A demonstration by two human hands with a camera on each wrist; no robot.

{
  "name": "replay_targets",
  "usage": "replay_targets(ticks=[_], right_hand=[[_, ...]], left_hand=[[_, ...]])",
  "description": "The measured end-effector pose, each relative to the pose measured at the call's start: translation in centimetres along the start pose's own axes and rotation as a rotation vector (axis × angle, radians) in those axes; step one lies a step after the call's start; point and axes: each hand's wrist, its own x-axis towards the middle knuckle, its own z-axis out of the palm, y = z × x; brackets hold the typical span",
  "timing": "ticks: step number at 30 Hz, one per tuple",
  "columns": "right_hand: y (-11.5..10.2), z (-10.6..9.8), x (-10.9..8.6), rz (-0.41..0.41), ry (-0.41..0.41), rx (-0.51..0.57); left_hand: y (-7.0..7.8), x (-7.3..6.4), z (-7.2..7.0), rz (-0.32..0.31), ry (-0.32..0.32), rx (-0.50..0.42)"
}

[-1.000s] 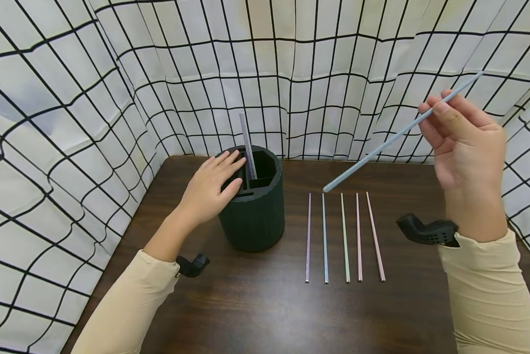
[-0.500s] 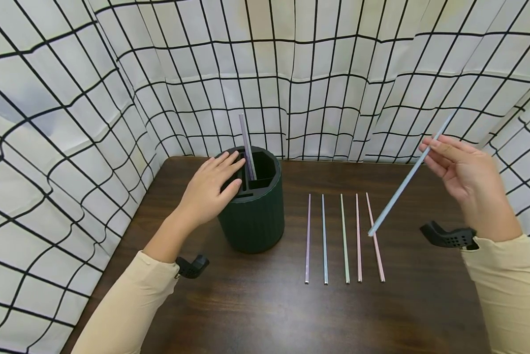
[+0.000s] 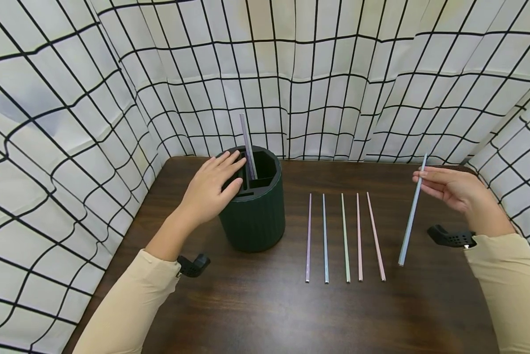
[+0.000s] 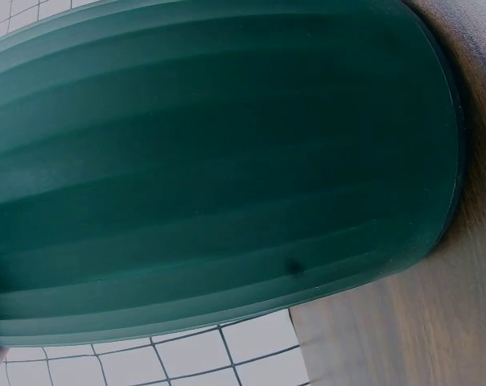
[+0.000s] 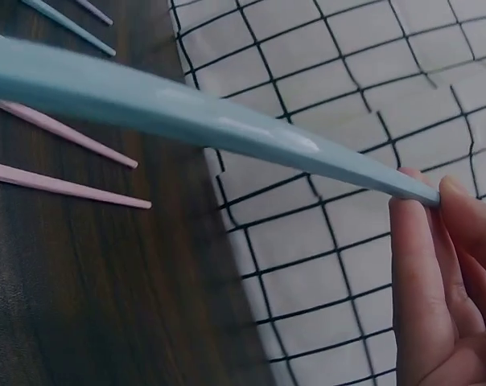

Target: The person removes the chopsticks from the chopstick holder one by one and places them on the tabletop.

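My left hand (image 3: 209, 187) rests over the left rim of a dark green ribbed utensil holder (image 3: 253, 223), fingers extended across its divided top. The holder's wall (image 4: 227, 161) fills most of the left wrist view. Light purple chopsticks (image 3: 247, 147) stand upright in the holder, close together. At the right, my right hand (image 3: 457, 189) pinches a light blue chopstick (image 3: 410, 223) near its thin upper end, thumb against fingers. It slants down with its thick end toward the front, right of the chopsticks on the table. The right wrist view shows the thin end of this chopstick (image 5: 348, 169) between thumb and fingers.
On the dark wooden table (image 3: 265, 305) several chopsticks lie in a row: purple (image 3: 308, 238), blue (image 3: 325, 238), green (image 3: 345, 238), pink (image 3: 359, 238) and another pink one (image 3: 376, 238). A white cloth with black grid lines (image 3: 327, 93) hangs behind and at both sides.
My right hand has come down, carrying the blue chopstick from high over the table to low at the right of the row. The chopstick has turned steeper. My left hand stays on the holder.
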Motion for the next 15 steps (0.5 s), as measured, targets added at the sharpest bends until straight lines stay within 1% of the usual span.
replay_targets(ticks=[3,5,8,11,15], right_hand=[[0.6,-0.7,0.7,0.033,-0.018,-0.009],[1.0,-0.9,1.3,0.056,-0.012,-0.03],[1.7,-0.9,2.0,0.092,-0.005,-0.086],[2.7,-0.8,2.7,0.126,0.002,-0.166],[4.0,-0.8,3.5,0.159,0.017,-0.223]], left_hand=[[0.0,0.0,-0.1,0.001,-0.002,0.002],[0.0,0.0,-0.1,0.001,-0.004,0.003],[-0.1,0.0,0.0,0.0,-0.006,0.007],[-0.1,0.0,0.0,0.001,-0.002,0.005],[0.0,-0.1,0.0,0.002,0.0,0.0]])
